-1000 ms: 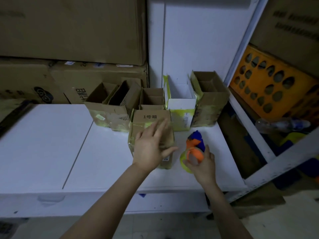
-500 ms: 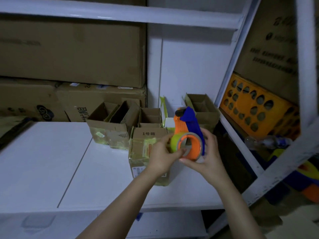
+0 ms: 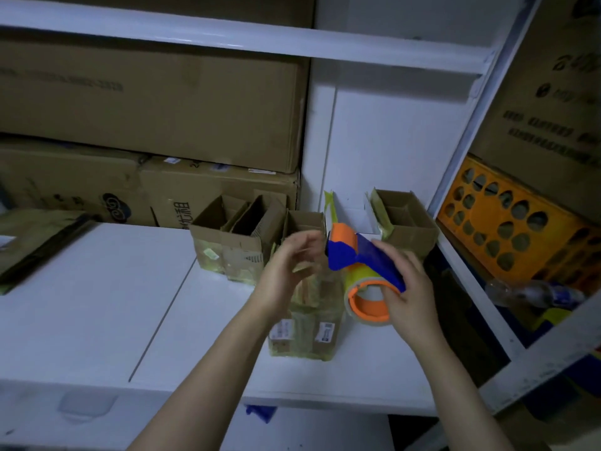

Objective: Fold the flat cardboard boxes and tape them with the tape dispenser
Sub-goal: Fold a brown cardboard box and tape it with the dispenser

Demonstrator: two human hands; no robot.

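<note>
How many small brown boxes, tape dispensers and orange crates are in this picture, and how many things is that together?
small brown boxes: 5
tape dispenser: 1
orange crate: 1
Total: 7

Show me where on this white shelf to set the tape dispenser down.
Widest bare patch: the shelf left of its seam, bordered by flat dark sheets at the left. A narrower one lies between seam and taped box. Right of that box, only a strip under the tape dispenser in the right hand. The back is crowded with open boxes.
</note>
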